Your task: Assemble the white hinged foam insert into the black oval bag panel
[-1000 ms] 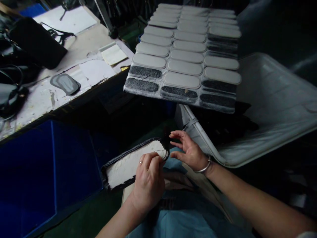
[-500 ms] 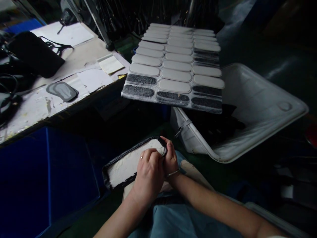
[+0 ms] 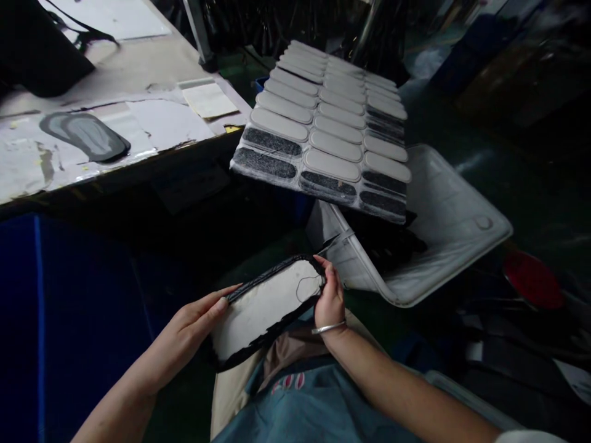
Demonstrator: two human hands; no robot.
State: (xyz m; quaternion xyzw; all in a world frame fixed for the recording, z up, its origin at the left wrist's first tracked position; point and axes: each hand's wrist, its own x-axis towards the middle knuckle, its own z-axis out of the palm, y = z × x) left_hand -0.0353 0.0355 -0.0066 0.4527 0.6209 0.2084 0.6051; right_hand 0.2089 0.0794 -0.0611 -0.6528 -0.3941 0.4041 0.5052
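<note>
Over my lap is an oblong panel [image 3: 265,311] with a white face and a dark, ragged edge wrapped round its rim; its exact kind I cannot make out. My left hand [image 3: 196,323] grips its left long side, thumb on the near face and fingers behind. At the far right end, my right hand [image 3: 330,295] is closed round the rim, fingertips partly hidden. A thin dark loop of thread [image 3: 307,288] lies on the white face near that end.
A board [image 3: 318,184] bearing rows of pale oblong pieces rests over a white tub [image 3: 462,246] with dark material inside. To the left stand a worktable [image 3: 157,132] with a grey sole-shaped piece [image 3: 87,136], and a blue bin [image 3: 83,332]. A red round object [image 3: 533,280] lies right.
My left hand has left the right end of the panel and now holds its left side. My right hand stays at the far end. The view has shifted somewhat.
</note>
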